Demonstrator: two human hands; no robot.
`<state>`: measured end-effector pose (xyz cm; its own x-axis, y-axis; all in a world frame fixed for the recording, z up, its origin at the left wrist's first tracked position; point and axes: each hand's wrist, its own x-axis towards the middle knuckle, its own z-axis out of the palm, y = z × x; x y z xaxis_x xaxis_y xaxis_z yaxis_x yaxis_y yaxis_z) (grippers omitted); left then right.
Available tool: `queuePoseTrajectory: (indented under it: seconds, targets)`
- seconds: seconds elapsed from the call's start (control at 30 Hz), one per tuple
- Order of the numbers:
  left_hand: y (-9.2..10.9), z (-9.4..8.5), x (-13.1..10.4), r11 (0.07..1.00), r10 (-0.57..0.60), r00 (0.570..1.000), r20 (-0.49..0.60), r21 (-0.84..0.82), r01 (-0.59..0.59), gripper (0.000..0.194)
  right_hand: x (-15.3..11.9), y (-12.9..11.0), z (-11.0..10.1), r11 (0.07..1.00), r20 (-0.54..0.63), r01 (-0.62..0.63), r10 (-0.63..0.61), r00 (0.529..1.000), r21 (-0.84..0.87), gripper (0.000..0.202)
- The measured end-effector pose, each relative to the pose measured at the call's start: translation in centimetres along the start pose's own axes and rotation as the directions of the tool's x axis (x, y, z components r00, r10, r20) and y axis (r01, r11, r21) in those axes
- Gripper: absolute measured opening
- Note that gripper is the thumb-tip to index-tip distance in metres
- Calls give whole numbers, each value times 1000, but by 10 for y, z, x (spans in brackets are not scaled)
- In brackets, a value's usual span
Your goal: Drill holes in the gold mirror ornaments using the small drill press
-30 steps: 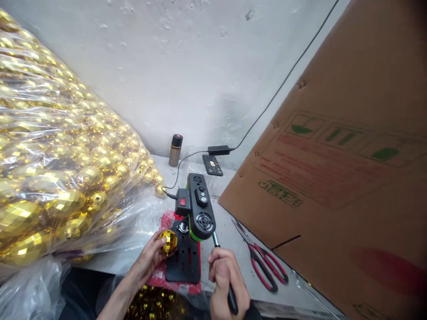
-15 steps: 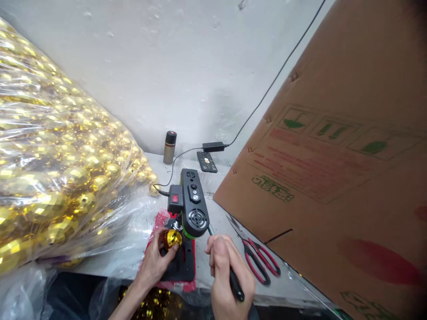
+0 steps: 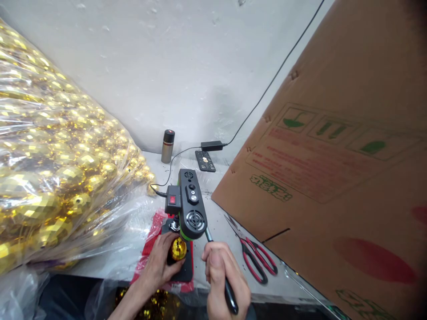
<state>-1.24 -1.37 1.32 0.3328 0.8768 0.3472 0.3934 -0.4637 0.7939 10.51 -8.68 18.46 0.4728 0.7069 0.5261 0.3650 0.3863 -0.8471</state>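
Observation:
Between the thumb and fingers of my left hand [image 3: 163, 260] is a gold faceted ball [image 3: 179, 249], a mirror-like bauble. It sits over the black base at the front end of a small bench drill press [image 3: 192, 204]. Whether the ball touches the base or the drill bit is hidden by the machine head. My right hand [image 3: 227, 280] is wrapped around the black-gripped lever [image 3: 231, 297], whose metal rod runs up to the machine's right side. A red switch [image 3: 172, 199] is on the box at the machine's left.
A clear plastic bag of gold balls [image 3: 66, 164] fills the left. Red-handled scissors [image 3: 255, 255] lie right of the machine, beside a large cardboard box [image 3: 320, 155]. Behind stand a spray can [image 3: 167, 146], a phone [image 3: 205, 161] and a power adapter [image 3: 212, 146] with its cable.
My left hand has brought the ball slightly right and toward me, under the front of the drill head. My right hand stays on the lever, a little lower. The view has shifted slightly.

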Motion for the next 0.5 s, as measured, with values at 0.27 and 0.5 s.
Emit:
queuePoseTrajectory:
  seconds: [0.27, 0.5]
  targets:
    - [2, -5, 7, 989, -139, 983, 122, -40, 145, 49, -14, 24, 1, 994, -8, 111, -111, 994, 9, 34]
    - [-1, -3, 5, 983, -157, 979, 127, -72, 167, 52, -22, 65, 0, 938, -24, 340, -342, 940, -63, 35]
